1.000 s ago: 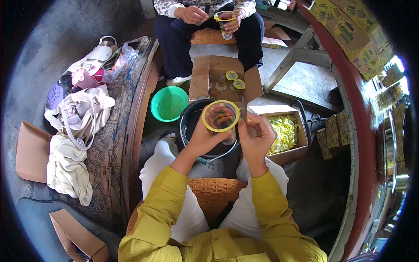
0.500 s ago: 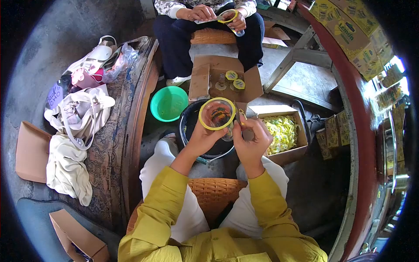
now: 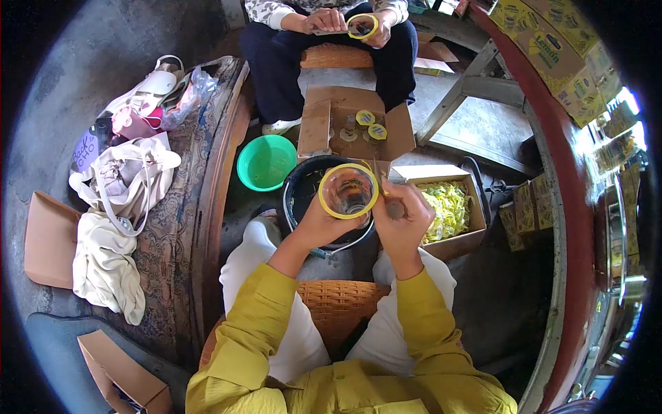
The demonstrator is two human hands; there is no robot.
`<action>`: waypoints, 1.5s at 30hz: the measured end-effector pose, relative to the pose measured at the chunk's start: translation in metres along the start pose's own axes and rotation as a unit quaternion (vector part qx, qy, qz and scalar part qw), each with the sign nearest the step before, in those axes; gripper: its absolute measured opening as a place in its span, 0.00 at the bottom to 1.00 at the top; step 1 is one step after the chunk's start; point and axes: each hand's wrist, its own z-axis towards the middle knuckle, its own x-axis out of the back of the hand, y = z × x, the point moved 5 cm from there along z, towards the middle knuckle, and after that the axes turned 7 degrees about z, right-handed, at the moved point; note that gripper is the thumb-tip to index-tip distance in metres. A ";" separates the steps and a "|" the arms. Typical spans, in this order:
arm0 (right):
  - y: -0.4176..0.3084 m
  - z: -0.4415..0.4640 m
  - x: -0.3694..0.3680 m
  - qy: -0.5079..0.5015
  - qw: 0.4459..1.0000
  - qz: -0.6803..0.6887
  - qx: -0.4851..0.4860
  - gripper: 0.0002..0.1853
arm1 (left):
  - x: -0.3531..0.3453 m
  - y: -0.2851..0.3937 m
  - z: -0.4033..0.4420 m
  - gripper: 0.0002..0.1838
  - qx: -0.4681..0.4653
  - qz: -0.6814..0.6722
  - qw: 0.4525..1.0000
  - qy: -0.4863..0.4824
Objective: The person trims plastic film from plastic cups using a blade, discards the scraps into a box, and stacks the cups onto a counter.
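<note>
My left hand is wrapped round a clear plastic cup with a yellow rim. The cup's open mouth tilts up toward me, and printing shows through its wall. Closed beside the cup, my right hand grips a thin knife, its narrow blade up against the right side of the rim. The fingers hide part of its handle. Beneath both hands stands a dark bucket with yellow scraps inside.
Beyond the bucket is a cardboard box with several cups. A green basin stands left, a box of yellow strips right. Opposite, a seated person's hand holds another yellow-rimmed cup. A bench with bags runs along the left.
The cup has shifted slightly right and down, its mouth turned more toward me. A yellow strip seen by my right fingers is no longer visible. The other person's cup has tilted.
</note>
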 end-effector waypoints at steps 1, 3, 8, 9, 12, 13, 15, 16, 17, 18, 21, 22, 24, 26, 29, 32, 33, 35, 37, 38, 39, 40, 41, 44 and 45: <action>0.006 -0.002 0.000 0.001 0.999 0.027 -0.024 0.10 | 0.001 0.000 0.000 0.34 -0.005 -0.007 1.000 0.001; 0.013 -0.005 0.001 0.008 0.997 0.054 -0.048 0.10 | 0.002 -0.001 0.000 0.34 0.001 -0.026 1.000 0.008; 0.001 -0.004 0.001 0.018 0.998 0.036 -0.043 0.09 | 0.005 -0.005 0.000 0.34 -0.013 -0.125 0.992 0.015; -0.002 -0.004 0.000 0.014 0.999 0.026 -0.031 0.09 | 0.005 -0.004 0.001 0.34 -0.013 -0.116 0.993 0.017; -0.009 -0.004 -0.002 0.004 1.000 -0.002 0.001 0.09 | 0.005 0.003 0.001 0.34 -0.013 -0.096 0.995 0.023; -0.011 -0.004 -0.004 0.002 1.000 -0.011 0.010 0.09 | 0.005 0.005 0.001 0.34 -0.011 -0.093 0.995 0.023; -0.014 -0.004 -0.005 0.004 0.999 -0.027 0.032 0.09 | 0.005 0.004 0.001 0.34 -0.004 -0.084 0.996 0.020; -0.015 -0.003 -0.005 0.008 0.998 -0.034 0.044 0.09 | 0.005 0.001 0.001 0.34 0.002 -0.078 0.997 0.017; -0.016 -0.003 -0.005 0.012 0.998 -0.040 0.056 0.09 | 0.005 -0.001 0.001 0.34 0.007 -0.072 0.997 0.013; -0.016 -0.003 -0.005 0.012 0.997 -0.047 0.056 0.09 | 0.005 -0.002 0.001 0.33 0.013 -0.076 0.997 0.014; -0.015 -0.003 -0.003 0.015 0.997 -0.062 0.051 0.09 | 0.002 -0.002 0.000 0.33 0.014 -0.056 0.998 0.005; -0.014 -0.003 -0.003 0.016 0.997 -0.065 0.048 0.10 | 0.002 0.000 0.000 0.33 0.002 -0.027 1.000 -0.004; -0.011 -0.001 -0.001 0.009 0.998 -0.055 0.038 0.10 | 0.001 0.003 0.000 0.34 0.000 -0.002 1.000 -0.015; -0.009 0.001 0.001 -0.010 0.999 -0.030 0.022 0.10 | -0.001 0.005 -0.001 0.34 0.023 -0.010 1.000 -0.018; 0.000 -0.001 0.001 0.002 1.000 0.012 -0.009 0.10 | 0.001 0.003 -0.001 0.35 0.034 -0.065 0.997 -0.015; 0.001 -0.003 0.002 0.021 0.999 0.031 -0.030 0.10 | 0.005 -0.002 -0.001 0.35 0.046 -0.093 0.995 0.010; 0.000 -0.004 0.002 0.017 0.999 0.028 -0.027 0.09 | 0.005 0.000 -0.001 0.35 0.028 -0.085 0.996 0.011; -0.005 -0.003 0.002 0.009 1.000 0.022 -0.020 0.09 | 0.006 0.004 0.001 0.34 -0.010 -0.068 0.998 0.014; -0.012 -0.002 0.000 -0.001 1.000 0.002 0.012 0.09 | 0.007 0.004 0.002 0.33 0.008 -0.073 0.997 0.018; -0.014 -0.002 -0.001 -0.006 1.000 -0.007 0.028 0.09 | 0.007 0.004 0.002 0.33 0.016 -0.076 0.997 0.020; -0.015 -0.002 -0.002 -0.005 0.999 -0.014 0.032 0.09 | 0.007 0.004 0.003 0.32 0.018 -0.076 0.997 0.021; -0.015 -0.003 -0.003 -0.004 0.999 -0.022 0.037 0.09 | 0.006 0.005 0.003 0.32 0.020 -0.077 0.997 0.022; -0.016 -0.003 -0.004 -0.002 0.999 -0.029 0.041 0.09 | 0.006 0.005 0.003 0.32 0.022 -0.078 0.996 0.023; -0.014 -0.004 -0.004 0.001 0.998 -0.044 0.054 0.09 | 0.007 0.003 0.004 0.32 0.022 -0.044 0.998 0.024; -0.014 -0.004 -0.004 0.004 0.997 -0.051 0.054 0.09 | 0.007 0.002 0.004 0.32 0.012 -0.024 1.000 0.015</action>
